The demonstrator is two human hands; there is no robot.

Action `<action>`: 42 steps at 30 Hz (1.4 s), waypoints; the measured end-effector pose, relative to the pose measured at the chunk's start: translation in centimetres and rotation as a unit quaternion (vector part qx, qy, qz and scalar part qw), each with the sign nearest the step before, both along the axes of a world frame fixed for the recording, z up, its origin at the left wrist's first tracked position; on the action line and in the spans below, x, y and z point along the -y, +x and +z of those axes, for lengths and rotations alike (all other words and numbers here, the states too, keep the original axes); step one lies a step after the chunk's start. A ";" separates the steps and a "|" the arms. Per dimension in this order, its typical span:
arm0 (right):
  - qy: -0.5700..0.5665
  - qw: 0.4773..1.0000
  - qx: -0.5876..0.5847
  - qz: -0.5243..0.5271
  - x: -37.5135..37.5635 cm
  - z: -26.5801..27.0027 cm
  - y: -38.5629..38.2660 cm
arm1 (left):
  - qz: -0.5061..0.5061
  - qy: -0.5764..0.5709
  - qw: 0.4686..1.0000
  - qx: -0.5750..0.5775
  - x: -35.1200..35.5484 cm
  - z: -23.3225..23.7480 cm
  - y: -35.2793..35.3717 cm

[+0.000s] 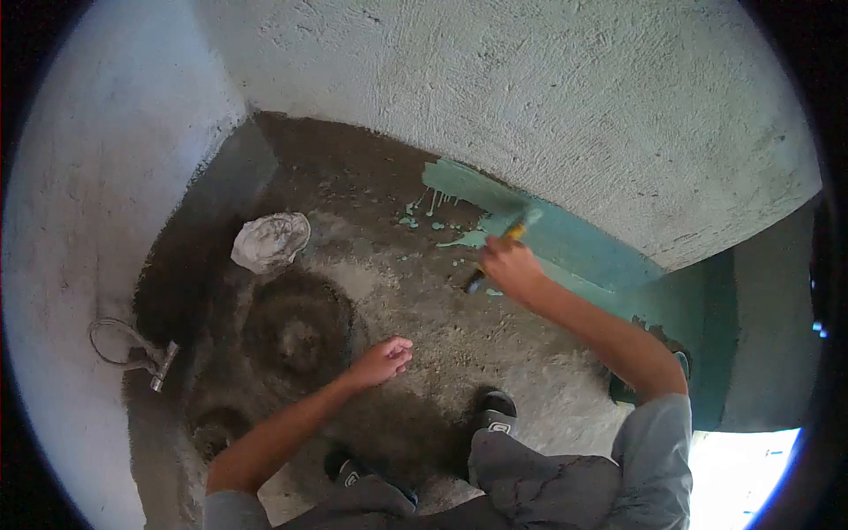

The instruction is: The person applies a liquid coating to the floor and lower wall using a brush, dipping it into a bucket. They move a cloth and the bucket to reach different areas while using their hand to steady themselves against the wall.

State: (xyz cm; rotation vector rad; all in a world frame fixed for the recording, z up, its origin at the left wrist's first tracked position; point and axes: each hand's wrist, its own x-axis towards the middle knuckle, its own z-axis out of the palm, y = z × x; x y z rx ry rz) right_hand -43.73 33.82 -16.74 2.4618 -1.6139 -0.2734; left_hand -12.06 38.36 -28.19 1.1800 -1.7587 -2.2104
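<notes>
My right hand point(511, 265) grips a brush point(515, 231) at two o'clock, over green coating point(587, 238) at the rough wall's point(574, 106) foot. My left hand point(382, 362), half-curled with nothing visible in it, hangs at seven above stained floor point(459, 340). A whitish bundle point(268, 242) lies at nine, a tap point(162, 367) at eight.

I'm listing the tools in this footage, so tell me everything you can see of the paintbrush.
The paintbrush has pale green, wet-looking bristles, a yellow section below them and a dark handle end. The right grip closes around its middle, hiding that part. It slants in view, bristles to the upper right, against the green coating behind; whether they touch it is unclear. The handle's material can't be told.
</notes>
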 end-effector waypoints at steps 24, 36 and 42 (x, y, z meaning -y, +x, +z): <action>-0.032 0.999 0.029 0.026 -1.3 -3.3 -3.4 | -0.038 -0.049 0.998 -0.009 -1.3 -1.7 -0.4; -0.156 0.973 0.082 0.151 11.2 -2.9 9.5 | -0.032 -0.087 0.995 -0.020 -2.2 -2.0 -0.1; -0.134 0.970 0.118 0.165 11.3 -4.0 9.5 | -0.008 -0.089 0.995 0.039 -2.2 -1.9 1.1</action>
